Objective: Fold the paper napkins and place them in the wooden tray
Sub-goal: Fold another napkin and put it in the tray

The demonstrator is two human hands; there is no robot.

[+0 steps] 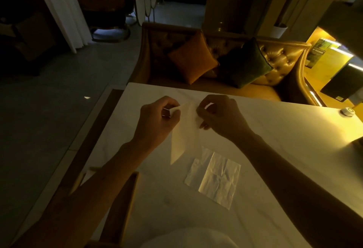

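Note:
A white paper napkin hangs above the pale marble table, held up by its top edge. My left hand pinches the top left corner and my right hand pinches the top right corner. The napkin's lower tip hangs down toward the table. More napkins lie flat and unfolded on the table near me, overlapping. A wooden tray sits at the table's left near edge, mostly hidden under my left forearm; a white napkin piece shows at its far end.
A small round white object sits at the table's far right. Beyond the table stands a tufted tan sofa with an orange cushion and a dark green cushion. The room is dim.

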